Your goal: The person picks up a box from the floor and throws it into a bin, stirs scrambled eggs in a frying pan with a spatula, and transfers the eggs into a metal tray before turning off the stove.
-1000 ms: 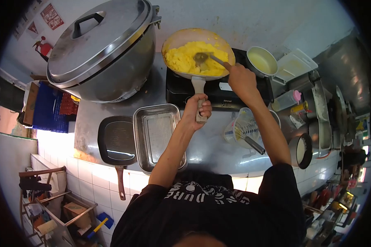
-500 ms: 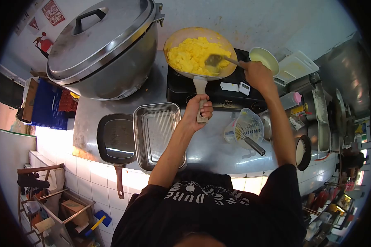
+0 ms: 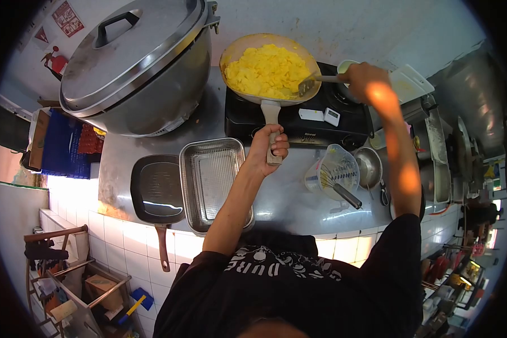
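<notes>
A frying pan [image 3: 229, 49] full of yellow scrambled eggs [image 3: 265, 70] sits on a black gas stove [image 3: 245, 121]. My left hand [image 3: 267, 147] is closed around the pan's pale handle. On the right, my right hand [image 3: 366, 81] grips a spatula [image 3: 324, 79] by its handle. The spatula's slotted head touches the pan's right side, at the edge of the eggs. Below the pan, a white timer [image 3: 332, 116] rests on the stove. A pale green bowl [image 3: 348, 66] is partly hidden behind my right hand.
A big lidded rice cooker [image 3: 152, 84] stands at the left. In front are a square grill pan [image 3: 158, 188] and a metal tray [image 3: 213, 186]. A measuring jug [image 3: 343, 163] holding a whisk [image 3: 343, 193] stands right of centre, beside a metal bowl [image 3: 368, 168].
My right hand has moved right with the spatula, whose head has slid from within the eggs to the pan's right edge. My left hand stays on the handle.
</notes>
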The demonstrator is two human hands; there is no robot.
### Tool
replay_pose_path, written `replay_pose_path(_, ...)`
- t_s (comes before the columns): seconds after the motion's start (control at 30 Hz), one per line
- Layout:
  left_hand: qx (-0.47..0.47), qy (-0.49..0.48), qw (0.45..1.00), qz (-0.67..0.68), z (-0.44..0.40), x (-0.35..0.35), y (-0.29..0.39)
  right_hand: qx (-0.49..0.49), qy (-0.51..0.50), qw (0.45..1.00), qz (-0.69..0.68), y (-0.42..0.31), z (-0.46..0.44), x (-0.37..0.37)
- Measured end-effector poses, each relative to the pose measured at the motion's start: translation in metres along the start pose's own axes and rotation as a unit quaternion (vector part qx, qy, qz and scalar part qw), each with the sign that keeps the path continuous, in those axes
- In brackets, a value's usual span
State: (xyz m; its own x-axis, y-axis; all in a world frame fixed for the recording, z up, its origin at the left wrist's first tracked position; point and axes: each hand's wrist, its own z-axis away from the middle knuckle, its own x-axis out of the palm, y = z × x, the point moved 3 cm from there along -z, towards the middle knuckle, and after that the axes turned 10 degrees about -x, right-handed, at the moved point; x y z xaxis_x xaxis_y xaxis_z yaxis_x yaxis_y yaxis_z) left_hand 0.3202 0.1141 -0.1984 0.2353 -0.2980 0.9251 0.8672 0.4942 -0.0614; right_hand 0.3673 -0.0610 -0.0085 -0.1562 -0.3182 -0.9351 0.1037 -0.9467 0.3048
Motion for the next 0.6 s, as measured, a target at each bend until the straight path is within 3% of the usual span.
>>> replay_pose_path(0.07,-0.004,-0.001,1.000,-0.013,0.000,-0.002,0.000,-0.024,0.032,0.999,-0.005,0.000,-0.025,0.032)
replay_pose_path(0.13,-0.002,0.006,1.000,-0.019,0.001,-0.001,0.001,0.006,0.139,0.989,-0.055,0.007,-0.054,0.063)
replay_pose_path(0.27,0.007,0.016,1.000,-0.019,0.000,0.001,0.000,0.039,0.165,0.972,-0.164,0.021,-0.082,0.102)
replay_pose_path(0.33,0.008,0.013,1.000,-0.021,0.000,0.001,-0.001,-0.023,0.182,0.957,-0.225,0.022,-0.071,0.097)
replay_pose_path(0.6,0.006,0.010,1.000,0.000,-0.001,0.000,-0.001,0.019,0.031,0.998,-0.045,0.010,0.002,0.007)
